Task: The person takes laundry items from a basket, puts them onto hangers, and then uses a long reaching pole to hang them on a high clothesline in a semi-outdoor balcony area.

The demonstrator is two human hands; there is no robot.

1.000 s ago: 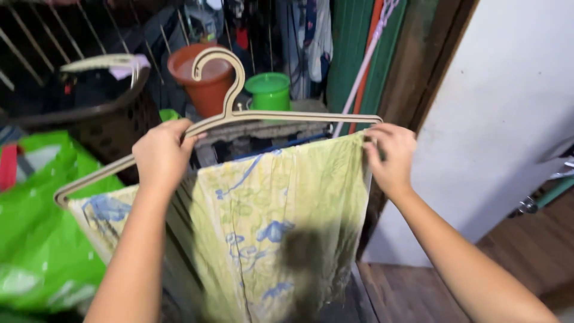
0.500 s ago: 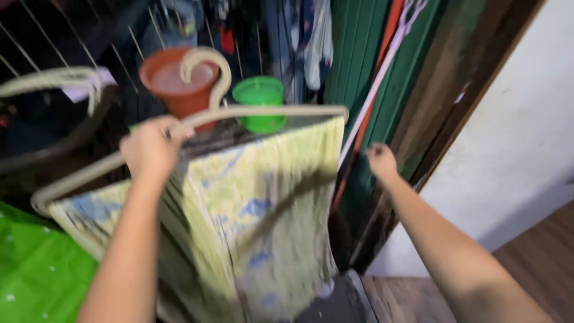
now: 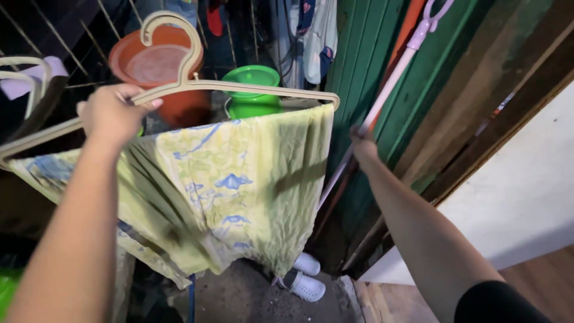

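Observation:
My left hand (image 3: 110, 113) grips the bar of a cream plastic hanger (image 3: 179, 78), holding it up in front of me. A wrinkled yellow cloth with blue patterns (image 3: 227, 185) is draped over the hanger and hangs down. My right hand (image 3: 363, 145) has closed around a pale pink pole (image 3: 394, 78) that leans against a green corrugated wall (image 3: 382, 54). The pole ends in a pink hooked top (image 3: 433, 12).
A terracotta pot (image 3: 158, 66) and a green bucket (image 3: 254, 90) stand behind the hanger. More cream hangers (image 3: 24, 72) are at the left. White clogs (image 3: 305, 278) lie on the dark floor below. A white wall (image 3: 526, 185) rises at the right.
My right hand let go of the cloth's right edge and moved to the pink pole, closing on it. The left hand kept the hanger raised with the cloth.

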